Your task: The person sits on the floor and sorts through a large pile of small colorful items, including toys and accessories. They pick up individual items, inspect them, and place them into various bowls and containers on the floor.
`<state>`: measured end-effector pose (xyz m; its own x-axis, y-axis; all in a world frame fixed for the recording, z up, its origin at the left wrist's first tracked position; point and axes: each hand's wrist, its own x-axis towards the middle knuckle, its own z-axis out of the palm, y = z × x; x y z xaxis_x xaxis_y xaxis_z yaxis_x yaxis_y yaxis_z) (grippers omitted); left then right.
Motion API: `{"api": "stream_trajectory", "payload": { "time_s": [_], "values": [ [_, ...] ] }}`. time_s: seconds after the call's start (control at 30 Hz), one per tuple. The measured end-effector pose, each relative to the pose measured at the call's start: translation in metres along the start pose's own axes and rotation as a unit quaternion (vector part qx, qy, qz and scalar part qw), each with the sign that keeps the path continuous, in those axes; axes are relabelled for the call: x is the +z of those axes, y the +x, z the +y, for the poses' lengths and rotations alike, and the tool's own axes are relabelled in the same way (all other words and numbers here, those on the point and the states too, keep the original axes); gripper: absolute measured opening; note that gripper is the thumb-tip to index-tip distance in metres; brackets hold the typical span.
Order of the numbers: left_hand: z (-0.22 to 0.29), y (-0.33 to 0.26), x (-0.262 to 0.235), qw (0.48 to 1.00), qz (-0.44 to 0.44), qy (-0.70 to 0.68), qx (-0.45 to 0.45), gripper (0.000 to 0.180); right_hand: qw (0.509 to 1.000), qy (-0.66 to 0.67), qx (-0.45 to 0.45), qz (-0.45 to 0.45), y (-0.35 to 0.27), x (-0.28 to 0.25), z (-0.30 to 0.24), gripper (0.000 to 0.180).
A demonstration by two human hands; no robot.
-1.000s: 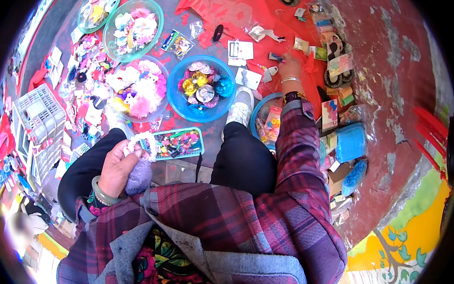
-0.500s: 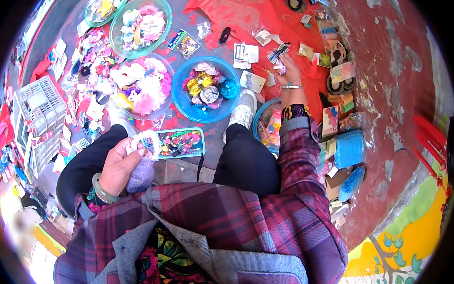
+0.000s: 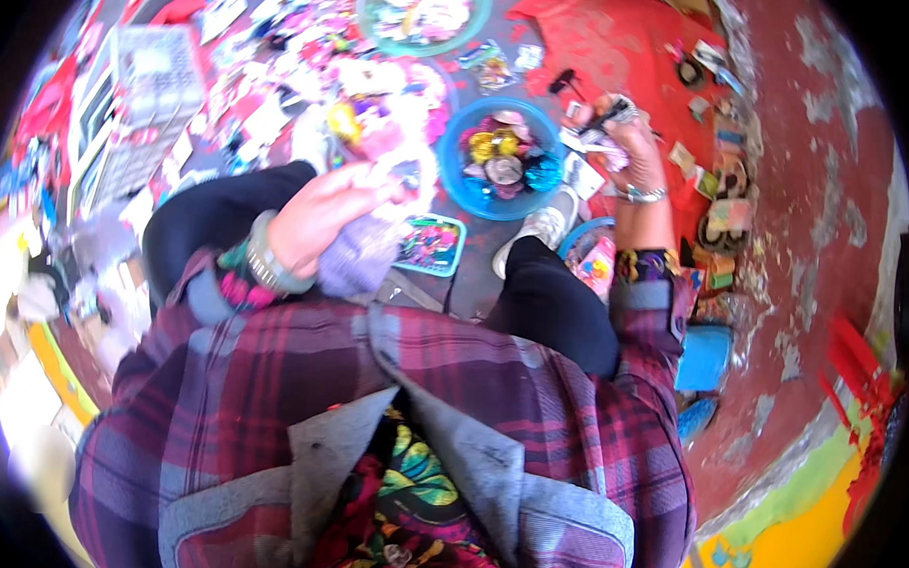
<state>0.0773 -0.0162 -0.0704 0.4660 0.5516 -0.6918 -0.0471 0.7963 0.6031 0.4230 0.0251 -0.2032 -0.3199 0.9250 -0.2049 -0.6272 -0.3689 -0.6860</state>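
Note:
My left hand (image 3: pixel 322 214) is closed on a white frilly hair tie (image 3: pixel 420 173), smeared by motion. A soft lavender piece (image 3: pixel 360 256) hangs beneath those fingers; I cannot tell whether it is joined to the tie. Farther out on the right, my right hand (image 3: pixel 639 158) pinches a black-and-white striped bow (image 3: pixel 618 110), with some pale pink material below it. Between my hands stands a blue bowl (image 3: pixel 448 179) of shiny gold, pink and turquoise hair ornaments. Near my left hand lies a small turquoise tray (image 3: pixel 460 249) of colourful little pieces.
A green bowl (image 3: pixel 482 25) of pale accessories stands at the far side. Loose accessories (image 3: pixel 283 38) cover the floor at left, beside a grey plastic crate (image 3: pixel 161 73). Red cloth (image 3: pixel 603 39) lies at far right. My shoe (image 3: pixel 542 227) is next to another blue-rimmed bowl (image 3: pixel 576 233).
My left hand has moved forward and right with the hair tie. The right hand still holds the bow. The whole view has shifted, with the bowls now farther right and higher.

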Motion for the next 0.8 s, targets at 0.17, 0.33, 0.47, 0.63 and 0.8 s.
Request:
{"api": "stream_trajectory", "payload": {
  "time_s": [0.17,0.33,0.47,0.63,0.8],
  "values": [
    [0.012,-0.022,0.005,0.991,-0.075,-0.101,0.046,0.018,0.995,-0.047,0.063,0.056,-0.016,0.111,-0.051,0.015],
    [0.004,-0.035,-0.012,0.971,-0.165,-0.118,0.128,0.019,0.985,-0.161,0.047,0.044,-0.039,0.207,-0.066,0.006],
    [0.008,-0.057,-0.009,0.966,-0.162,-0.098,0.174,0.024,0.979,-0.169,0.027,0.112,-0.068,0.264,-0.056,0.008],
    [0.006,-0.064,-0.025,0.954,-0.204,-0.094,0.201,0.022,0.988,-0.035,-0.016,0.152,-0.082,0.294,-0.026,0.009],
    [-0.003,-0.061,-0.041,0.961,-0.188,-0.093,0.182,0.027,0.979,0.158,-0.010,0.131,-0.096,0.316,0.015,0.040]
  ]
}}
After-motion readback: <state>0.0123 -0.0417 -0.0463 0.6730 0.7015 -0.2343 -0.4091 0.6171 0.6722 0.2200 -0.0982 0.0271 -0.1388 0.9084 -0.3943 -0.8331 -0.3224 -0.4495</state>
